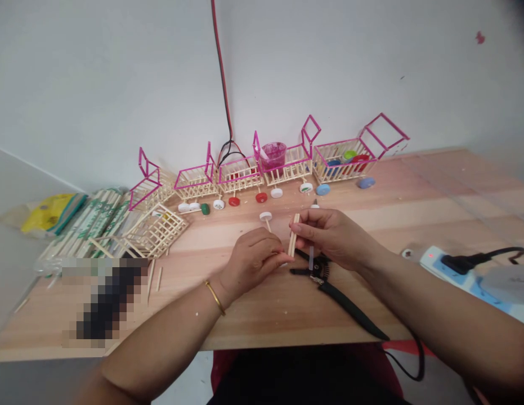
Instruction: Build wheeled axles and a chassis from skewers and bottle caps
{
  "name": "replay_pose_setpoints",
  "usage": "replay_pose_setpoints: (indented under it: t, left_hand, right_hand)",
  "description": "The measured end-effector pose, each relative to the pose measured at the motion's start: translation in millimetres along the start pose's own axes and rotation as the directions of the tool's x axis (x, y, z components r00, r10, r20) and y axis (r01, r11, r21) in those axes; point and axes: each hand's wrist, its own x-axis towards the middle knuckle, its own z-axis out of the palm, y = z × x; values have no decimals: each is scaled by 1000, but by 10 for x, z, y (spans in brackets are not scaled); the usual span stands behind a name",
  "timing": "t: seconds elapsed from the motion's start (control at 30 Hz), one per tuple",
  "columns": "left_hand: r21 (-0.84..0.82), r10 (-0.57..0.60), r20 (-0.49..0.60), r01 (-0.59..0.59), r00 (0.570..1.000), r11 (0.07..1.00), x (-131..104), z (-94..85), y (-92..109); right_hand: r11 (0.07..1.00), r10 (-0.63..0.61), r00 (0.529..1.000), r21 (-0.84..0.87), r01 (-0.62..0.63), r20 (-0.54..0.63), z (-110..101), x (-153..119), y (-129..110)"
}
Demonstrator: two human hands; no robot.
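Two or so short wooden sticks (294,236) stand side by side, nearly upright, between my hands. My left hand (255,257), with a gold bangle at the wrist, pinches their lower end. Fingers of my right hand (323,233) are closed on their upper part. Just beyond my left fingers lies a white bottle cap (265,216) with a stick in it. Under my right hand are dark-handled pliers (350,309) and a translucent glue-stick-like rod (311,257).
Small stick carts (196,183) with pink rims and bottle-cap wheels line the wall. An unpainted stick basket (158,230) and bagged sticks (95,219) lie left. A power strip (451,270) with a black plug is at the right.
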Motion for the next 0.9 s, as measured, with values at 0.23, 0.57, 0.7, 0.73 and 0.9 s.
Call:
replay_pose_setpoints:
  t: [0.23, 0.57, 0.7, 0.73, 0.9]
  left_hand:
    - [34, 10, 26, -11, 1000, 999, 6, -9, 10]
    - [77, 20, 23, -21, 1000, 997, -20, 8, 28]
    - [76, 27, 33, -29, 999, 997, -24, 8, 24]
    - [80, 26, 38, -29, 999, 996, -26, 7, 24]
    - [106, 22, 56, -28, 998, 994, -25, 7, 38]
  right_hand:
    - [998, -21, 1000, -57, 21, 5, -18, 5, -5]
    - [987, -43, 998, -153, 49, 44, -48, -12, -37]
    - [984, -39, 997, -169, 50, 68, -48, -21, -54]
    - [984, -36, 997, -172, 48, 71, -47, -21, -57]
    - [982, -37, 997, -183, 50, 72, -36, -12, -58]
